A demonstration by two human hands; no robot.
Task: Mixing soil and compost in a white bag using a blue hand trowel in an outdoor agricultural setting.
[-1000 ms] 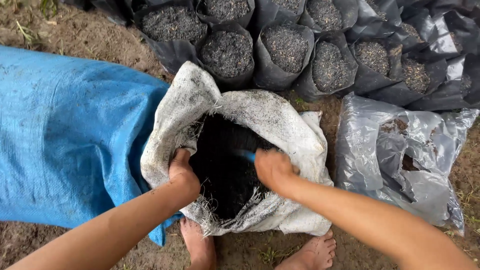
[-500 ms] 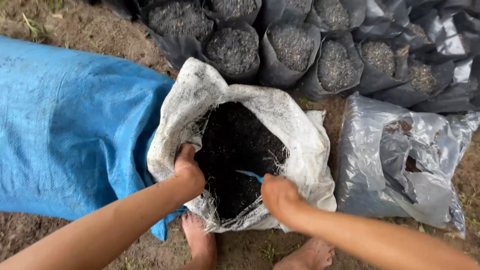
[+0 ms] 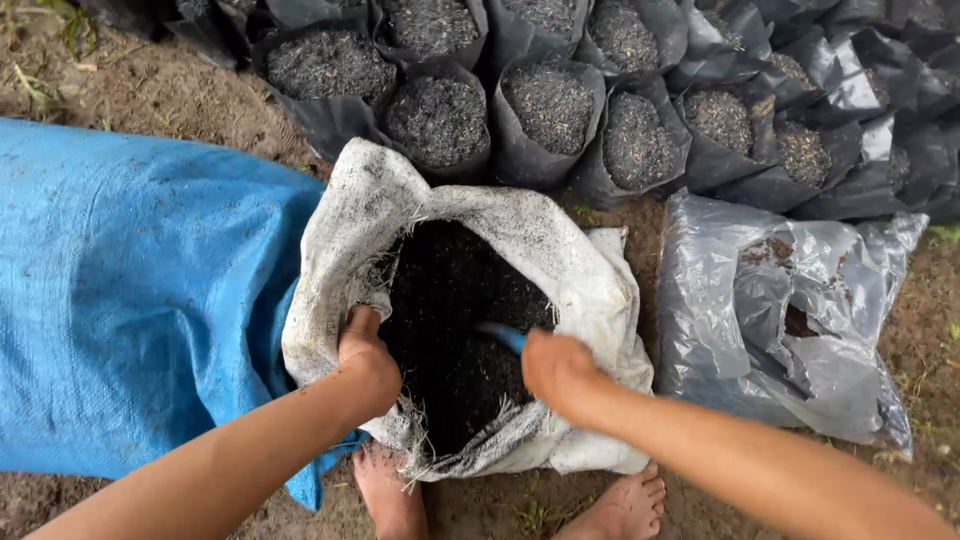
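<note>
A white woven sack (image 3: 560,262) lies open in front of me, full of dark soil (image 3: 455,310). My left hand (image 3: 365,358) grips the sack's near left rim and holds the mouth apart. My right hand (image 3: 558,370) is closed around a blue handle (image 3: 502,337) of a small scoop whose far end is buried in the soil. My bare feet (image 3: 390,490) stand just below the sack.
A big blue woven sack (image 3: 130,290) lies to the left. Several black nursery bags (image 3: 550,105) filled with soil stand in rows behind. A crumpled pile of grey plastic bags (image 3: 780,320) lies on the right. Bare earth surrounds everything.
My right hand has drawn back towards the sack's near rim with the blue scoop handle showing. My left hand keeps its hold on the rim.
</note>
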